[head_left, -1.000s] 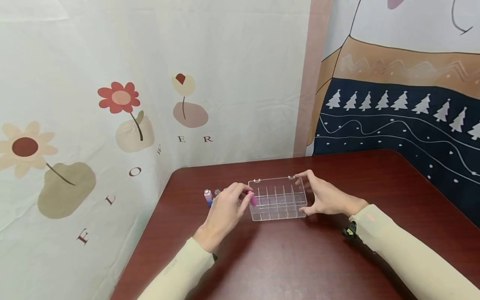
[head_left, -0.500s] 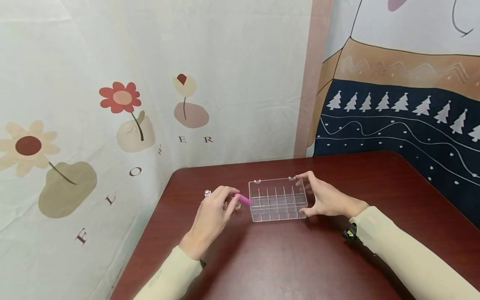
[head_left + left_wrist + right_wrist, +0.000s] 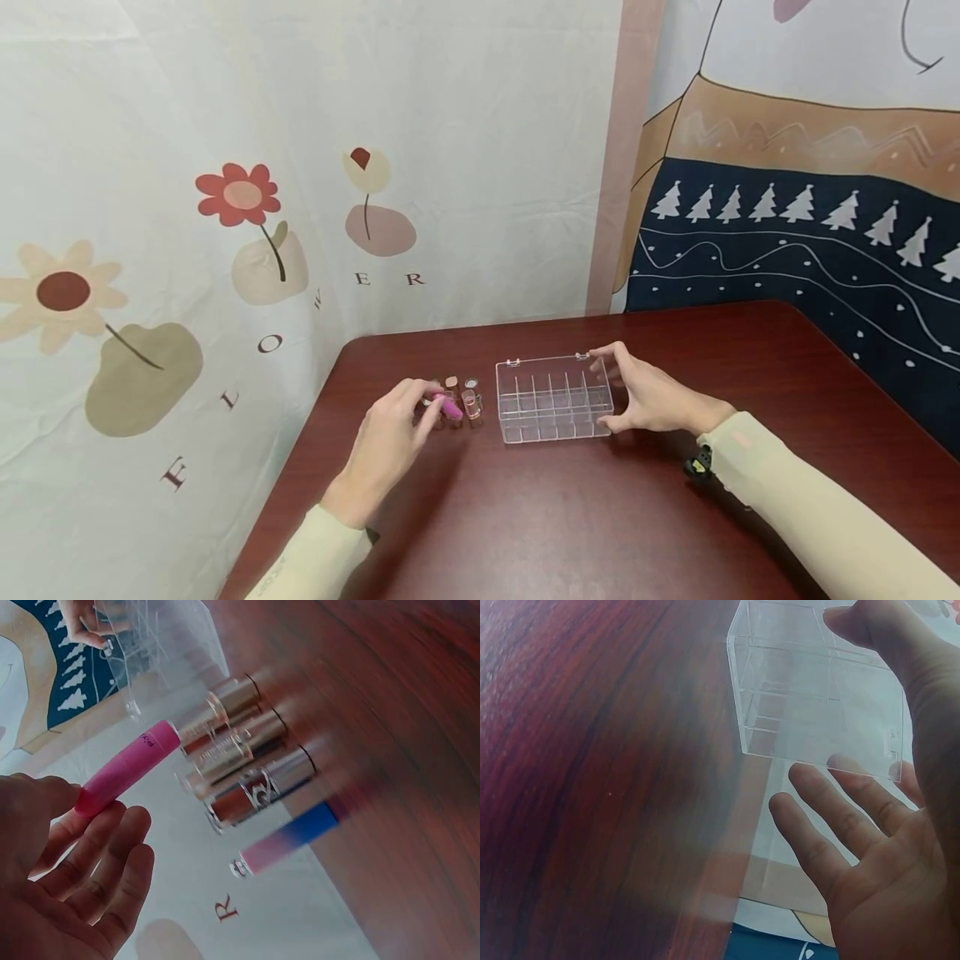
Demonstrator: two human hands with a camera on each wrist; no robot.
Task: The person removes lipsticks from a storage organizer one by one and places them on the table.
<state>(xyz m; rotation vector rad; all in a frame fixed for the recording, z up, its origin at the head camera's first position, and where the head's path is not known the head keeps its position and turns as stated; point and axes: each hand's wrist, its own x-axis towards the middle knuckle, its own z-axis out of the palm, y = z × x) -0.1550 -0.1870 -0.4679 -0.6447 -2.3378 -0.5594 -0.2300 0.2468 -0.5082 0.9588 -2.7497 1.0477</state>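
My left hand (image 3: 386,437) pinches a pink lipstick tube (image 3: 452,408) between thumb and fingertips, above the lip gloss tubes (image 3: 471,406) left of the box. In the left wrist view the pink tube is tilted, with small lettering near its far end. Behind it stand several gloss tubes (image 3: 262,791) with metallic caps, beside a pink-to-blue tube (image 3: 292,836). My right hand (image 3: 656,396) holds the right end of a clear divided organizer box (image 3: 557,438), thumb at the front and fingers at the back. The right wrist view shows the box's clear end wall (image 3: 817,712).
The dark red wooden table (image 3: 570,517) ends at a pale flower-print cloth (image 3: 480,167) behind and to the left. A navy cloth with white trees (image 3: 795,225) hangs at the right.
My left hand has drawn the pink tube leftward from the box's left edge to over the gloss tubes, which now show more. The right hand and the box have stayed in place.
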